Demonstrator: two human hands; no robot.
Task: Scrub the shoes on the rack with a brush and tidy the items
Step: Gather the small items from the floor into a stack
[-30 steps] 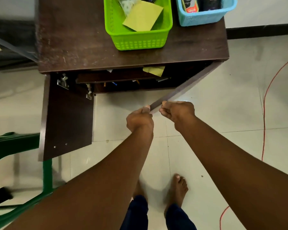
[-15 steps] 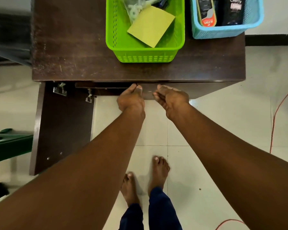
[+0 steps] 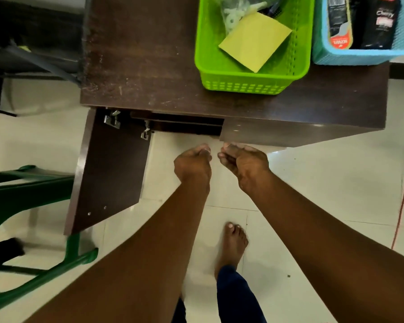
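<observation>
A dark wooden cabinet (image 3: 149,54) stands below me. Its right door (image 3: 289,134) is closed flat against the front, while the left door (image 3: 112,173) hangs wide open towards me. My left hand (image 3: 193,160) and my right hand (image 3: 244,159) hover side by side just in front of the closed door's edge. Their fingers are loosely curled and hold nothing. On top sits a green basket (image 3: 243,85) with a yellow sheet (image 3: 254,40), and a blue basket (image 3: 359,57) with shoe-polish containers (image 3: 339,22). No shoes or brush show.
A green plastic chair (image 3: 28,190) stands on the left, close to the open door. A red cable (image 3: 401,206) runs over the pale tiled floor at the right. My bare foot (image 3: 233,241) is on the tiles below my hands.
Both hands swung the right cabinet door from open to closed, then let go and drew back slightly. The left door stayed open.
</observation>
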